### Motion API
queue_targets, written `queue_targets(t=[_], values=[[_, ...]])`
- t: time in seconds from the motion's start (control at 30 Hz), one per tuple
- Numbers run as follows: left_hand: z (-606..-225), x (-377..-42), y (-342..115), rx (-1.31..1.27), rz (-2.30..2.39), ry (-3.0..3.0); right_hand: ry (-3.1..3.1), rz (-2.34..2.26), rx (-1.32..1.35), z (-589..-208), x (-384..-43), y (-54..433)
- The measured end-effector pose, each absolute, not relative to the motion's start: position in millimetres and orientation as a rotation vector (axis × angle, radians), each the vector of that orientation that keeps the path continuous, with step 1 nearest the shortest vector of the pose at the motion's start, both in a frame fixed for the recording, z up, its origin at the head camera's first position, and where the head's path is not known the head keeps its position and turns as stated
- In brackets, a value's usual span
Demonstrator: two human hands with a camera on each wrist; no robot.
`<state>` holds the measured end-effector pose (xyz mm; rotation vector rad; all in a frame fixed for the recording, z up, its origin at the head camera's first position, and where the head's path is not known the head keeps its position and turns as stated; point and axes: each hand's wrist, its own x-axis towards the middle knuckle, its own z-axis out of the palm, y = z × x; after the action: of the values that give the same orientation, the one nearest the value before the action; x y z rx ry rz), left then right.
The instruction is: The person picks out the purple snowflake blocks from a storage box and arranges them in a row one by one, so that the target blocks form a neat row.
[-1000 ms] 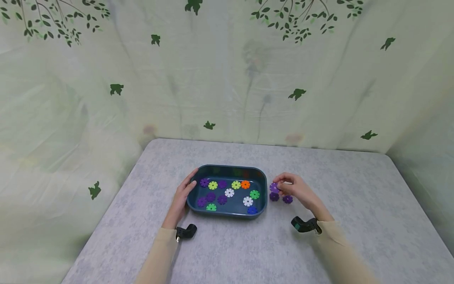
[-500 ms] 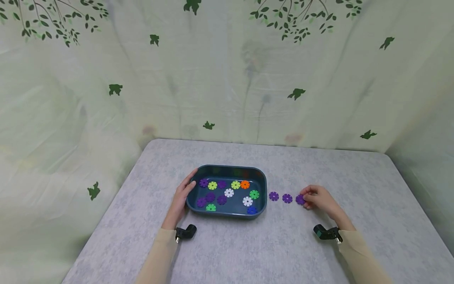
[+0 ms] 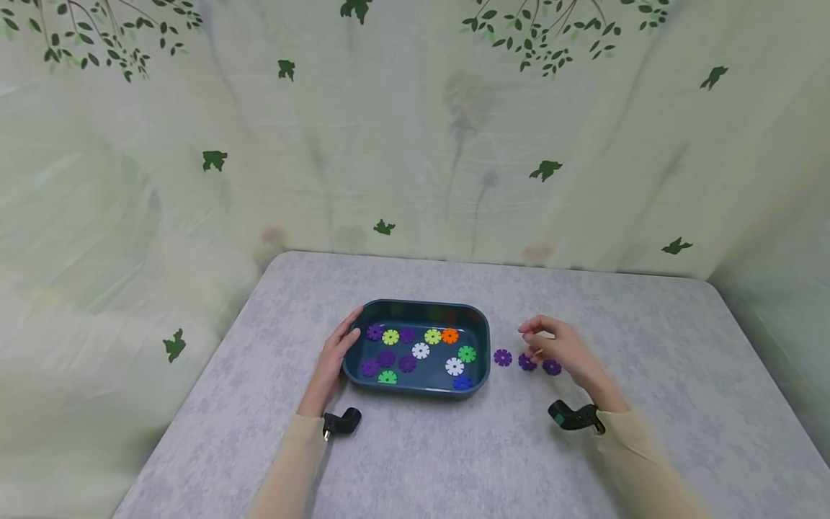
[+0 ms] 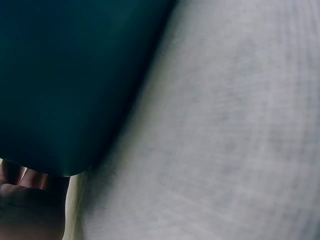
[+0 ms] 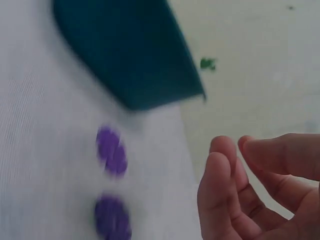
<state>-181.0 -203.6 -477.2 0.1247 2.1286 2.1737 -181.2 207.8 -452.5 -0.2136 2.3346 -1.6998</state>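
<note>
On the left end of the dark teal tray [image 3: 415, 391], my left hand [image 3: 329, 366] grips the rim, thumb over the edge and fingers along the outside. Flower-shaped notched discs lie inside, among them a white disc [image 3: 420, 351], an orange disc [image 3: 449, 336] and a blue disc [image 3: 462, 383]. Right of the tray, three purple discs make a row: a left disc [image 3: 502, 357], a middle disc [image 3: 527, 362] partly under my fingers, and a right disc [image 3: 552, 367]. My right hand [image 3: 563, 351] hovers above the row, fingers loosely bent, holding nothing.
A grey mottled table [image 3: 415, 461] bears everything. Behind it hangs a pale curtain [image 3: 415, 144] printed with leaves. Each wrist carries a black camera mount, the left mount [image 3: 344, 422] close to the tray's front side.
My right hand carried a purple disc rightward, set it down at the row's right end and let go, then moved back left and up. The left hand stayed on the tray.
</note>
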Motion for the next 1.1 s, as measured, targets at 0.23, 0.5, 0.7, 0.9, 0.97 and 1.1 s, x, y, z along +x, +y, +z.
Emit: queue_targets(t=[0.23,0.5,0.7,0.9,0.97,1.1], values=[[-476,-182,-203,0.126,2.169,2.132,2.148,-1.844,-0.348,-440,-185,146],[-490,-188,-205,0.127,2.192,2.142,2.029,-1.808,-0.429,-443,-183,80],[-505,-194,-208,0.128,2.187,2.176,1.991,-1.692,-0.424,-455,-184,48],[-505,-194,-208,0.121,2.19,2.17,1.976,-1.614,-0.41,-468,-187,28],[-504,-193,-208,0.111,2.189,2.17,2.009,-1.585,-0.406,-470,-187,24],[-503,-193,-207,0.088,2.189,2.165,2.113,-1.508,-0.433,-472,-185,19]])
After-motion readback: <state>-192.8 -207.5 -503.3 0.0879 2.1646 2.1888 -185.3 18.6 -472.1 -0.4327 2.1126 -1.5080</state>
